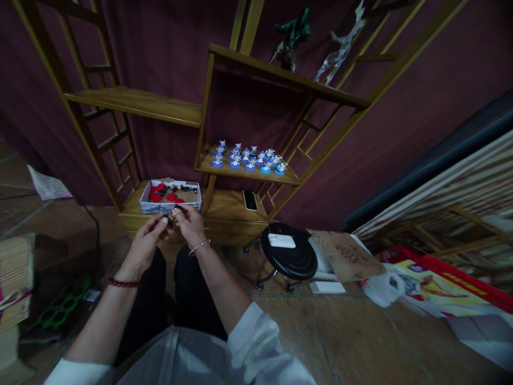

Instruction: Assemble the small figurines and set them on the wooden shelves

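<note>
Left grip and right grip pinch a small dark figure between them, its details too small to tell. Just beyond the grip, a low shelf carries an open box with red discs inside. Right of the grip lies a phone; higher up, blue-and-white figures stand in rows. Farther right sits a black stool.

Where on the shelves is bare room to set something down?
The upper-left board looks bare, as does the bottom board between open box and phone. Figurines crowd the middle shelf; left hand and right hand are near the box.
</note>
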The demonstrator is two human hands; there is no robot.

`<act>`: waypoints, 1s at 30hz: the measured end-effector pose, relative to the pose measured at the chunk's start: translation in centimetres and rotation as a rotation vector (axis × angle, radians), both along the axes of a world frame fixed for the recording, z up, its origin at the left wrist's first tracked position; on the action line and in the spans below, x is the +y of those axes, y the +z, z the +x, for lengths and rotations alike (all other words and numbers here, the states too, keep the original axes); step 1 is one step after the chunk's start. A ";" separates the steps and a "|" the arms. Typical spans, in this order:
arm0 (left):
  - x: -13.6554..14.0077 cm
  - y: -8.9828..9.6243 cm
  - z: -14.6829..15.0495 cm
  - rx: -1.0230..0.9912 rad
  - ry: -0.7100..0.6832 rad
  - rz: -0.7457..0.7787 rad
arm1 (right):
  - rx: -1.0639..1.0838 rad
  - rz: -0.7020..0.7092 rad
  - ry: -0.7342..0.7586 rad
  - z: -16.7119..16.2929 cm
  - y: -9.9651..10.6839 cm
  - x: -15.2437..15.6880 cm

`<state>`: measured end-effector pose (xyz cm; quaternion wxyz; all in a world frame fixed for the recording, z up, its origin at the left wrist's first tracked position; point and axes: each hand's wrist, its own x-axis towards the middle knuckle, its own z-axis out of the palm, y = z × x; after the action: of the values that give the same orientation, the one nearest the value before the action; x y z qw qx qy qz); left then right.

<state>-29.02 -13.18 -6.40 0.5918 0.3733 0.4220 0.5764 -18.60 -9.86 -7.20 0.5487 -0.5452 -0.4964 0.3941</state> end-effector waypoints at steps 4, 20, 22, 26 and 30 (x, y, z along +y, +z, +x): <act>0.3 0.1 0.6 -0.046 -0.039 -0.029 | 0.018 0.009 0.025 0.6 -0.2 0.5; 1.8 0.1 3.3 -0.241 -0.068 -0.208 | -0.058 0.081 0.141 4.7 0.9 1.2; 1.7 0.2 3.6 -0.264 -0.092 -0.205 | -0.050 0.090 0.141 5.2 1.0 1.2; 1.5 0.5 3.9 -0.300 -0.140 -0.179 | 0.061 0.100 0.159 6.1 1.5 1.1; 1.1 0.8 3.7 -0.322 -0.199 -0.118 | 0.124 0.073 0.230 6.6 2.2 0.6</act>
<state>-25.36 -12.04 -5.55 0.7265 0.2808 0.3158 0.5418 -11.98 -9.25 -4.96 0.5490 -0.4389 -0.5347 0.4692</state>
